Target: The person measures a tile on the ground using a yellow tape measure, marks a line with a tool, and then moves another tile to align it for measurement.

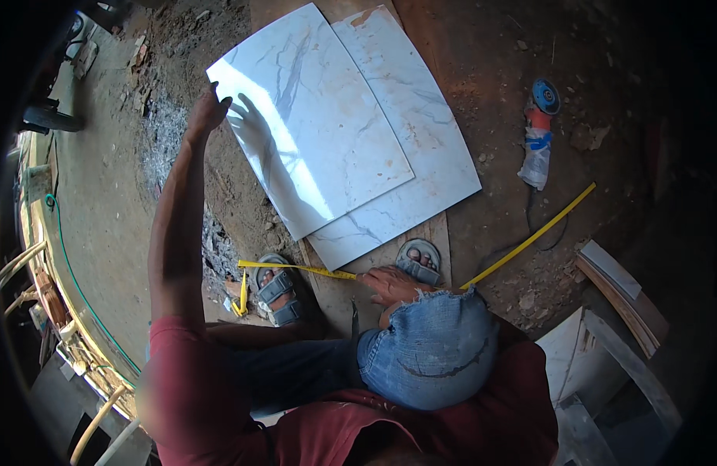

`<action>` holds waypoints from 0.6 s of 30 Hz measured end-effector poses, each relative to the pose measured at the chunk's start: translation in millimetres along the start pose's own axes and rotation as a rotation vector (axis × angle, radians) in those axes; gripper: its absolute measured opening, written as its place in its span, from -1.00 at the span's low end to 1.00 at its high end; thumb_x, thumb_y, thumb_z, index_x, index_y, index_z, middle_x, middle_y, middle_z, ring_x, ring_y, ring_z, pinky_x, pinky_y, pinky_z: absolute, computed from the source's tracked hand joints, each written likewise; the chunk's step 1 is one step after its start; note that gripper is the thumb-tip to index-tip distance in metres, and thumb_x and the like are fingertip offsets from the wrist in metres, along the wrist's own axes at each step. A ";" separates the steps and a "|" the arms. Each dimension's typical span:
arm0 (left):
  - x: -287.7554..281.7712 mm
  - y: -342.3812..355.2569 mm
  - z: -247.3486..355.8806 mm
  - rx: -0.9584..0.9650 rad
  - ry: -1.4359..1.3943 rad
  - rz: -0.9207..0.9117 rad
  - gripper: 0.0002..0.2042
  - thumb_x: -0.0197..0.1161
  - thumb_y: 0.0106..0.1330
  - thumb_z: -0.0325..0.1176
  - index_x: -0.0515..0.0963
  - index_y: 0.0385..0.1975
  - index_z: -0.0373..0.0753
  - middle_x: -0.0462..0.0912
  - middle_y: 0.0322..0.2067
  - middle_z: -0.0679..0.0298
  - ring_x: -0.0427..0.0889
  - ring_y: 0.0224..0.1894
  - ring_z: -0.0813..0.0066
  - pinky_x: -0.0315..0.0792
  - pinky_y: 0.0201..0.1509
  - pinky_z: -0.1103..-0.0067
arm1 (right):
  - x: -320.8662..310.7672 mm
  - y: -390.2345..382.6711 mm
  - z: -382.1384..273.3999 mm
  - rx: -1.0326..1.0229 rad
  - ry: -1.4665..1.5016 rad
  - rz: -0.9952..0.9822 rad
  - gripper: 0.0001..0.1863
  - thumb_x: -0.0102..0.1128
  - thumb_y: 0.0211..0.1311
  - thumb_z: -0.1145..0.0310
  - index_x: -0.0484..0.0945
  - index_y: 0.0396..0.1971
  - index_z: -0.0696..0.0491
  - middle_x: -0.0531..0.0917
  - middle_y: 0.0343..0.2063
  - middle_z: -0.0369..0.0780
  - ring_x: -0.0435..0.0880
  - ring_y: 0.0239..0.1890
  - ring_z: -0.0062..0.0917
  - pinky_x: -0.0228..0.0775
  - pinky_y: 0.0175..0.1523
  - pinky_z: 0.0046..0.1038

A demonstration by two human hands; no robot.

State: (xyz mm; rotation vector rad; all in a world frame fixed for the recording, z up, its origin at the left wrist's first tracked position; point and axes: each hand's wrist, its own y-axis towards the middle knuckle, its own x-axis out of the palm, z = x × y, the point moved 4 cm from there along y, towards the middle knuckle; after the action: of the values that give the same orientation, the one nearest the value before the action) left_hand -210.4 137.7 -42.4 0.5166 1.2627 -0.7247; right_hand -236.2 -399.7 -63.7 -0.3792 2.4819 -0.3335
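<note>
My left hand (208, 111), arm stretched far forward, is closed on the left edge of a white marble-look tile (327, 116), near its far left corner. A bright glare and the hand's reflection show on its glossy face. This tile overlaps a second marble-look tile (444, 159), which has brownish stains. Close to my knee, my right hand (391, 286) is closed over a yellow measuring tape (319, 270). The strip runs left past my sandal and bends down there; another length extends right beyond the knee. The fingertips of my right hand are partly hidden.
An angle grinder (538, 128) with a blue disc lies on the dirt floor to the right. Cut boards or tile pieces (618, 291) are stacked at the lower right. My sandalled feet (277, 291) flank the near tile corner. A green hose (83, 291) runs along the left.
</note>
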 end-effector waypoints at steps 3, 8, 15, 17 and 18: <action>-37.3 12.7 35.5 0.223 0.212 -0.192 -0.71 0.12 0.20 -0.21 0.46 -0.23 -0.31 0.59 -0.29 -0.03 0.57 -0.18 0.05 0.43 -0.14 0.31 | 13.6 2.5 2.9 0.144 0.180 -0.131 -0.56 0.14 0.05 0.34 0.39 -0.02 0.11 0.52 -0.21 -0.10 0.55 -0.25 -0.35 0.40 -0.14 -0.42; -57.4 -92.4 164.7 0.669 -0.194 -0.654 -0.80 0.18 0.19 -0.29 0.46 -0.47 -0.33 0.59 -0.51 0.12 0.59 -0.47 0.20 0.42 -0.38 0.39 | -30.0 -7.9 -18.6 0.272 0.732 -0.370 -0.63 0.13 0.08 0.38 0.45 -0.07 0.14 0.59 -0.30 -0.11 0.57 -0.29 -0.51 0.38 -0.21 -0.52; -20.1 -281.7 174.4 0.769 -0.358 -0.970 -0.38 0.14 0.20 -0.14 0.10 0.21 -0.24 0.33 0.09 -0.01 0.41 0.03 -0.05 0.30 0.12 0.26 | -121.5 -5.9 -45.7 0.258 0.380 -0.446 -0.52 0.17 0.03 0.39 0.39 0.01 0.17 0.57 -0.15 -0.06 0.56 -0.12 -0.27 0.35 -0.02 -0.39; -9.1 -294.5 174.6 0.749 -0.464 -0.932 -0.37 0.12 0.22 -0.15 0.07 0.23 -0.23 0.38 0.05 -0.03 0.43 0.00 -0.08 0.31 0.10 0.25 | -127.2 -4.9 -41.5 0.156 0.313 -0.328 -0.52 0.15 0.03 0.41 0.38 0.02 0.16 0.55 -0.14 -0.04 0.55 -0.11 -0.23 0.34 -0.01 -0.38; -4.4 -299.3 178.4 0.687 -0.429 -1.063 -0.41 0.10 0.24 -0.15 0.08 0.22 -0.22 0.44 -0.04 -0.03 0.46 -0.04 -0.06 0.33 0.04 0.26 | -134.2 -2.2 -44.7 0.043 0.245 -0.214 -0.52 0.13 0.03 0.44 0.38 0.03 0.15 0.54 -0.13 -0.03 0.53 -0.10 -0.19 0.34 0.01 -0.36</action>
State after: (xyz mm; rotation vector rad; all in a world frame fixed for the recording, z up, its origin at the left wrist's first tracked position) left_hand -312.6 -190.2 16.5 0.1616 0.7848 -2.0810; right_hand -157.8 -349.0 42.6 -0.6207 2.6715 -0.5494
